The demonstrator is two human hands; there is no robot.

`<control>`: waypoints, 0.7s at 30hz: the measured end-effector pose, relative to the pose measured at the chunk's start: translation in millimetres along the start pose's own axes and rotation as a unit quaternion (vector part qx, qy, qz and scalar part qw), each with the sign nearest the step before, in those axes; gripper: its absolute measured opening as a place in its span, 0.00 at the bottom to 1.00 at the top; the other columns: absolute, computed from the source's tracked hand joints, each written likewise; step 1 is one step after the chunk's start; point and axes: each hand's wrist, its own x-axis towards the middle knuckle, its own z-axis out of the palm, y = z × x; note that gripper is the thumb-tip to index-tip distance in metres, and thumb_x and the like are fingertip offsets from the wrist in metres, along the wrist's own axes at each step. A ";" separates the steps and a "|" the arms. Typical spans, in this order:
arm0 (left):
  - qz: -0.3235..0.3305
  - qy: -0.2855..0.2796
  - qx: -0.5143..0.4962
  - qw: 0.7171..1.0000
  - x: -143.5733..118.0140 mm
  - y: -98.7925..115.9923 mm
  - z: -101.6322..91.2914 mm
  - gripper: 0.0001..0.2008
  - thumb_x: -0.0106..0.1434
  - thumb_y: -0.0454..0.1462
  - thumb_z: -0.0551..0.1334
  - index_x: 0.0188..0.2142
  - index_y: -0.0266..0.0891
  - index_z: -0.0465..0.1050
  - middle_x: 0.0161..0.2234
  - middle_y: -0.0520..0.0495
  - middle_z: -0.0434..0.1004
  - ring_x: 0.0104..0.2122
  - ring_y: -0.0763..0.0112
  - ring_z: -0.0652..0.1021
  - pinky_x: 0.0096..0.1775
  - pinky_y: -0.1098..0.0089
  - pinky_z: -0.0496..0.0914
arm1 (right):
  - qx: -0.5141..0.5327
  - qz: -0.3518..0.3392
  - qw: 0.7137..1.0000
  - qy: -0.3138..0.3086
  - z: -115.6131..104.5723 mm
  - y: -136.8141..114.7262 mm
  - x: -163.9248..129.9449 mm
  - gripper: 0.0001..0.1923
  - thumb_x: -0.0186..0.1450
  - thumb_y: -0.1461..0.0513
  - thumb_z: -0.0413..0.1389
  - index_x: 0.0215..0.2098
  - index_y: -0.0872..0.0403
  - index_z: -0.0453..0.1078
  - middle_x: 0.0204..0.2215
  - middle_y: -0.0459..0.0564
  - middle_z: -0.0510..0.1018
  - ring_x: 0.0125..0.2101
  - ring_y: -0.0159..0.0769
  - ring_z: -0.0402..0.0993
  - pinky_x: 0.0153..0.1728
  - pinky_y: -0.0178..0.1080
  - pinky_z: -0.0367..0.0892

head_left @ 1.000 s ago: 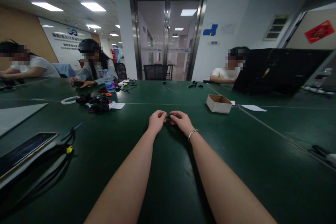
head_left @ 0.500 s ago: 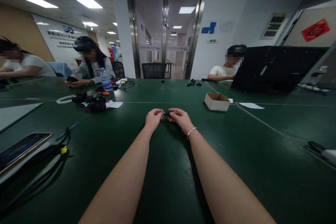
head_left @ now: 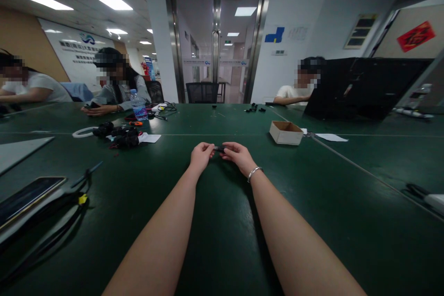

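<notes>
Pinches a dark rod (head_left: 219, 149) at frame centre with left hand (head_left: 200, 157) and right hand (head_left: 242, 157), and could drop it through slack grip.

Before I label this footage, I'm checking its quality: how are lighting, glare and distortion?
Head view: dim light over the green table, faint sheen beside the right forearm; ceiling light glaring white; wide-angle stretching near the edges, as on the phone; held dark object too small for detail.

Your left hand (head_left: 201, 157) and right hand (head_left: 242, 157) pinched a small dark object (head_left: 219, 149) between them. An open box (head_left: 287, 138) stood right of your fingers, black gear (head_left: 126, 139) to their left.
</notes>
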 end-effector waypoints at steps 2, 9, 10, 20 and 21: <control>0.002 0.004 0.004 1.000 -1.2 1.3 0.1 0.09 0.58 0.39 0.61 0.29 0.34 0.70 0.24 0.49 0.72 0.23 0.76 0.71 0.28 0.74 0.65 | 0.004 -0.002 1.000 -0.006 -0.7 0.6 0.0 0.11 0.60 0.74 0.55 0.40 0.59 0.70 0.32 0.50 0.76 0.30 0.32 0.77 0.30 0.29 0.75; 0.015 0.016 0.066 0.998 1.7 -3.6 -0.3 0.14 0.57 0.45 0.60 0.26 0.35 0.70 0.23 0.49 0.72 0.22 0.74 0.71 0.27 0.73 0.63 | 0.010 -0.009 1.000 -0.018 -1.9 0.8 -0.9 0.12 0.59 0.75 0.56 0.39 0.58 0.71 0.34 0.50 0.76 0.30 0.31 0.77 0.31 0.29 0.75; 0.016 0.020 0.078 0.997 2.2 -4.1 -0.7 0.15 0.57 0.46 0.60 0.26 0.36 0.69 0.23 0.49 0.72 0.22 0.74 0.71 0.27 0.73 0.63 | 0.009 -0.007 1.000 -0.018 -1.7 0.3 -1.4 0.12 0.59 0.75 0.56 0.40 0.58 0.71 0.35 0.51 0.76 0.30 0.31 0.77 0.31 0.30 0.75; 0.017 0.019 0.220 0.975 -4.9 6.8 -5.4 0.23 0.59 0.55 0.54 0.22 0.38 0.68 0.21 0.49 0.72 0.22 0.70 0.71 0.27 0.71 0.60 | 0.006 -0.012 0.999 -0.040 -4.3 0.8 -1.5 0.13 0.59 0.74 0.57 0.40 0.58 0.71 0.35 0.50 0.75 0.32 0.32 0.77 0.32 0.30 0.75; 0.016 0.018 0.231 0.973 -5.8 8.1 -5.6 0.24 0.59 0.55 0.53 0.23 0.38 0.69 0.21 0.49 0.72 0.22 0.70 0.71 0.27 0.71 0.60 | 0.007 -0.013 0.999 -0.042 -4.6 1.0 -1.5 0.13 0.59 0.74 0.57 0.40 0.58 0.71 0.35 0.50 0.76 0.32 0.32 0.77 0.32 0.30 0.75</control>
